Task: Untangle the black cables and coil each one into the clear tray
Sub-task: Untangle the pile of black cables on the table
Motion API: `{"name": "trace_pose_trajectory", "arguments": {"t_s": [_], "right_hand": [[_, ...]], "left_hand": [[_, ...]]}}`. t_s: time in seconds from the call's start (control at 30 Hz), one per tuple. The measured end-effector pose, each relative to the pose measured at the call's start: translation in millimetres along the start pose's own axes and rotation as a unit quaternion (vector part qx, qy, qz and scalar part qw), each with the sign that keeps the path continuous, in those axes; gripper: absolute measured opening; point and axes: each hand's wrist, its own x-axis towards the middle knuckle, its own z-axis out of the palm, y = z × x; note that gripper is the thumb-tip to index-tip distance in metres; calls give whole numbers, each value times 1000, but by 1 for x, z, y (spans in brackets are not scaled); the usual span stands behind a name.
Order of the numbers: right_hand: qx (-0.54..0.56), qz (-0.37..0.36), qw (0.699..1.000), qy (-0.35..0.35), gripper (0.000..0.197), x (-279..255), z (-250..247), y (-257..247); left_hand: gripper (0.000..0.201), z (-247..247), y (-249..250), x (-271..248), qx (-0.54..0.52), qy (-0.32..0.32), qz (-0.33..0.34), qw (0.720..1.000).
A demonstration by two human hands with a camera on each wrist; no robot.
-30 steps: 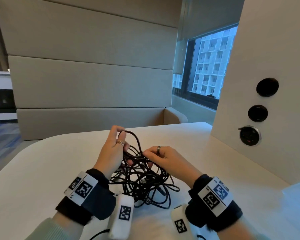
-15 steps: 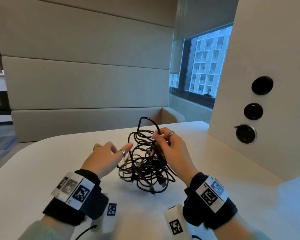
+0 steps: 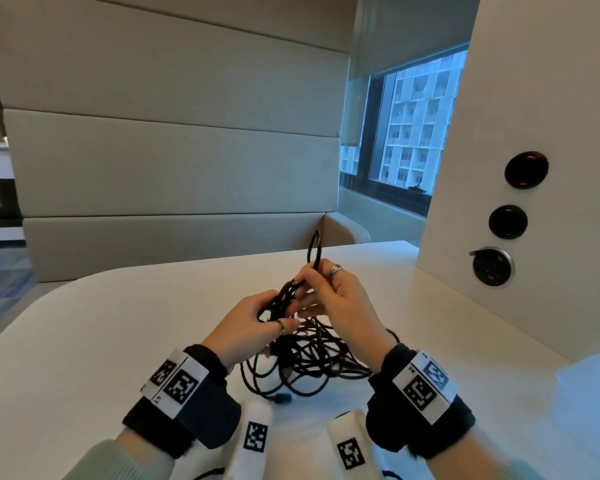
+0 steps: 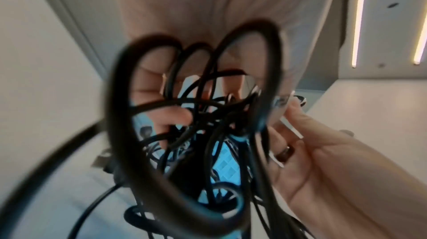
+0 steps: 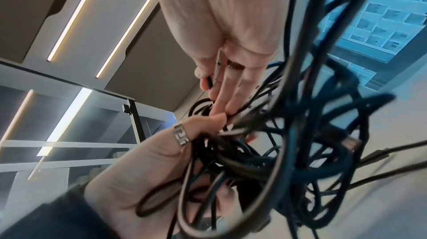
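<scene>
A tangle of black cables (image 3: pixel 302 362) hangs between my hands, its lower loops resting on the white table (image 3: pixel 101 341). My right hand (image 3: pixel 309 277) pinches a narrow loop that sticks up above its fingers. My left hand (image 3: pixel 281 322) grips the upper knot of the tangle just below and to the left. In the left wrist view the cables (image 4: pixel 208 133) fill the palm, blurred. The right wrist view shows the right fingers (image 5: pixel 221 85) pinching one strand, with the ringed left hand (image 5: pixel 161 151) curled round the bundle. A plug (image 3: pixel 283 398) lies at the near edge of the tangle.
A white panel with three round sockets (image 3: pixel 492 266) stands on the table's right side. A pale bluish translucent surface (image 3: pixel 589 382) shows at the lower right; what it is cannot be told. A padded bench back and a window lie beyond the table.
My left hand, open beside the tangle half a second ago, now grips it. My right hand has shifted its pinch to a narrow upright loop, and the bundle sits closer to me.
</scene>
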Motion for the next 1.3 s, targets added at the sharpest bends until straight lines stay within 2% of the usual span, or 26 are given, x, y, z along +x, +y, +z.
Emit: {"name": "trace_pose_trajectory", "arguments": {"t_s": [0.2,0.33,0.47,0.57,0.63,0.8,0.9,0.97,1.07,1.17,1.3], "right_hand": [[-1,-30,992,124,19,2,-7,-8],[86,-34,988,120,18,-2,2,-12],[169,-38,972,161,17,-2,-3,-20],[210,-34,961,176,16,-3,-4,-23],[212,-26,958,190,17,-4,-3,-23],[221,-10,952,211,19,-4,-5,-21],[216,19,956,197,19,-4,-6,-19],[162,31,971,174,20,-4,-7,-15],[86,34,986,141,21,-6,-8,-8],[90,52,987,119,20,-10,-10,-2],[32,82,995,42,18,-12,-8,1]], "left_hand": [[14,-24,1,4,76,4,44,996],[9,-35,1,5,146,25,57,987],[19,-33,4,1,219,32,69,973],[25,-23,5,1,135,24,58,989],[22,-23,4,2,85,18,56,995],[28,-32,1,2,104,45,66,991],[46,-26,7,-2,16,38,35,999],[54,-23,6,0,-55,32,5,998],[35,-20,6,0,-93,42,0,995],[35,-17,4,3,-98,75,7,992],[31,-14,1,4,-94,88,17,992]]}}
